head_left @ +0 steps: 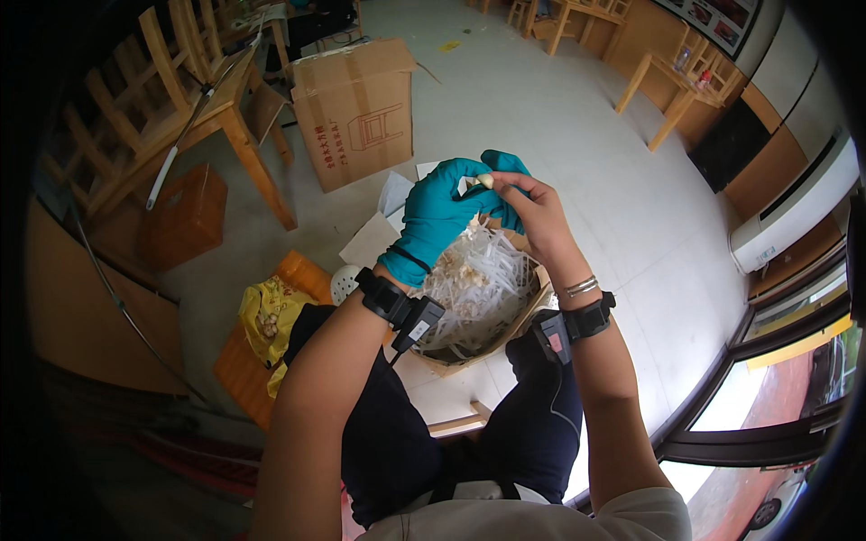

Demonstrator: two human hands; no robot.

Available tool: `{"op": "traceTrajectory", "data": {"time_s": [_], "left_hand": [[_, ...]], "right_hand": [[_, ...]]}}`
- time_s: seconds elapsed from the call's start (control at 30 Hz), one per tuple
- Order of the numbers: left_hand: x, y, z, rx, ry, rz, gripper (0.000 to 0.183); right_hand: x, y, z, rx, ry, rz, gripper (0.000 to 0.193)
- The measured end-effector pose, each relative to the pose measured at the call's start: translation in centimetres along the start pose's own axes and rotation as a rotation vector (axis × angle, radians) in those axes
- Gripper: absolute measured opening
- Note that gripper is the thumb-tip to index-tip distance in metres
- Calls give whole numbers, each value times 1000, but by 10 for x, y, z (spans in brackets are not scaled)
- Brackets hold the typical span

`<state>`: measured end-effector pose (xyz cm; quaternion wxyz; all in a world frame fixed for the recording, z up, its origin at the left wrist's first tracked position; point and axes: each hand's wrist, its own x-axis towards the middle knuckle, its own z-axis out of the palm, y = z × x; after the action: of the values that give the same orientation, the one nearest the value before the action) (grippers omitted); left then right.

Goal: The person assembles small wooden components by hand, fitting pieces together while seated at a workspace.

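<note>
My left hand [444,203] wears a teal glove, and its fingers are closed round a small, pale garlic clove [486,181]. My right hand [541,216] is bare, its thumb and fingertips pinched against the same clove. Teal glove material shows behind the right fingers, so part of the grip is hidden. Below both hands, in front of my knees, stands an open cardboard box [537,302] lined with crumpled clear plastic [478,284]; pale scraps, perhaps peelings, lie in it.
To the left, a yellow bag [262,316] with pale bulbs lies on an orange crate [239,374]. Ahead stands a tall carton [356,113]. A wooden table [239,117] with upturned chairs is at far left, and a white air conditioner [794,203] at right.
</note>
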<state>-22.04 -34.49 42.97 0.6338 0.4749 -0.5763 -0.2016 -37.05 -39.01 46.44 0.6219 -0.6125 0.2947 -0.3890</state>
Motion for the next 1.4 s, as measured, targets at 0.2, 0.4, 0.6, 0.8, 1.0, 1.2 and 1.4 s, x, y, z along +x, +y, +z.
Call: {"op": "traceTrajectory", "data": {"time_s": [0.2, 0.4, 0.6, 0.8, 1.0, 1.2, 1.4], "left_hand": [[-1, 11, 0, 9, -17, -56, 23], [-1, 6, -1, 49, -18, -46, 23], [-1, 15, -1, 382, 34, 60, 28], [-2, 15, 1, 327, 47, 35, 32], [-3, 21, 1, 303, 36, 29, 32], [-2, 32, -1, 313, -21, -36, 32], [-4, 17, 0, 186, 20, 12, 30]], "right_hand": [[-4, -8, 1, -207, 22, -34, 22], [1, -1, -2, -244, 48, -136, 20], [0, 3, 4, -501, 174, -362, 18], [4, 10, 4, -384, 199, -327, 16], [2, 7, 3, -254, 178, -213, 16], [-1, 3, 6, -158, 159, -154, 18], [1, 10, 4, 150, 82, -96, 19]]}}
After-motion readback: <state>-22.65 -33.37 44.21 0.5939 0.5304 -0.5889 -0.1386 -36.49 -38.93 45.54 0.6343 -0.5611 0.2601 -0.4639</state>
